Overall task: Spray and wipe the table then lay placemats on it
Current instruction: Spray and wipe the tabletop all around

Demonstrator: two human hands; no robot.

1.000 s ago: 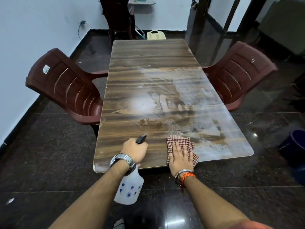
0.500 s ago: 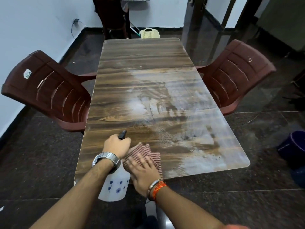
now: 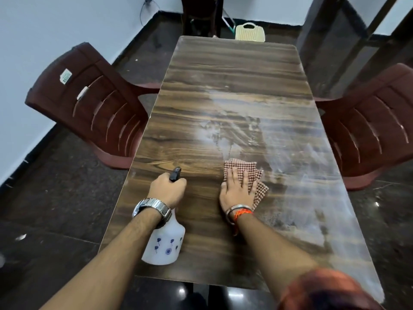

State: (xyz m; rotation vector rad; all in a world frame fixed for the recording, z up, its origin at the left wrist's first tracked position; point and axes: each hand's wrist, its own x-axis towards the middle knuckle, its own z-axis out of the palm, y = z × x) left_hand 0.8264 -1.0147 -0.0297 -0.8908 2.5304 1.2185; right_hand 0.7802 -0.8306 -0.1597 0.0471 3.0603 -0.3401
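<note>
A long wood-grain table (image 3: pixel 223 86) runs away from me, with whitish wet smears over its right half. My left hand (image 3: pixel 167 190) is closed around the black head of a white spray bottle (image 3: pixel 165 245) with blue flower prints, held over the table's near left part. My right hand (image 3: pixel 237 190) lies flat, fingers spread, pressing a red-and-white checked cloth (image 3: pixel 248 171) onto the tabletop near the middle. No placemats are in view.
Dark red plastic chairs stand at the left side (image 3: pixel 93 108) and the right side (image 3: pixel 375 130) of the table. Beyond the far end stand a dark chair (image 3: pixel 201 16) and a cream plastic item (image 3: pixel 249 31). The floor is dark polished stone.
My right hand slid the cloth left along the near edge, then forward and right toward the table's middle. I have moved closer, so both hands and the bottle are now over the tabletop.
</note>
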